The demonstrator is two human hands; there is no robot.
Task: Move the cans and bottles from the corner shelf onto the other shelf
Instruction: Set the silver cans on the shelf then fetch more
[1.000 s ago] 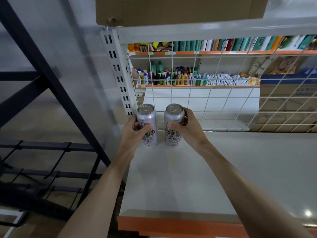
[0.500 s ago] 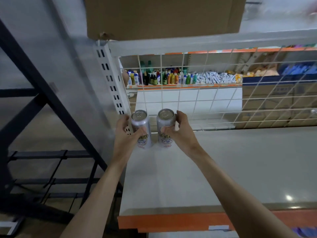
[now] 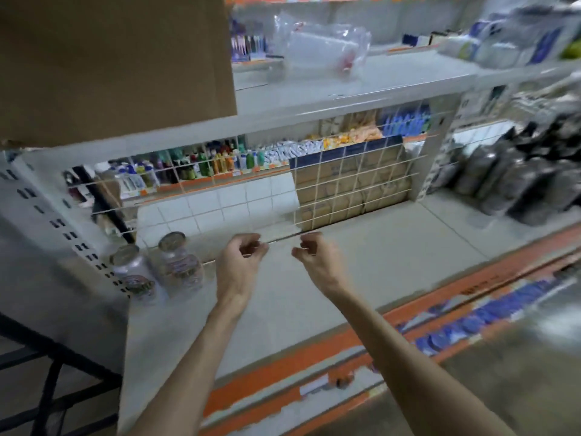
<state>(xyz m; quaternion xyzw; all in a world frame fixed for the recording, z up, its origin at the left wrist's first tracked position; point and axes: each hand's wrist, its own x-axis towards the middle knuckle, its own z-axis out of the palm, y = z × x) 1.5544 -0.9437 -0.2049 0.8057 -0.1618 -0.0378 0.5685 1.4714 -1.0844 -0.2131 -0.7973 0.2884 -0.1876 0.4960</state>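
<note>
Left hand (image 3: pixel 238 268) and right hand (image 3: pixel 318 263) released the blurred cans (image 3: pixel 135 276).

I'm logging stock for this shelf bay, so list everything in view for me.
Cans: two, silver, side by side, shelf's back left corner.
Shelf: one, pale grey, orange front edge, under the hands.
Wire mesh panel: one, white, shelf's back.
Cardboard box: one, brown, upper shelf, left.
Plastic bag: one, clear, upper shelf.
Pouches: several, black, next bay right.
Small bottles: many, mixed colours, far shelf behind the mesh.
Left hand: one, loosely curled, empty, above the shelf.
Right hand: one, loosely curled, empty, beside it.
</note>
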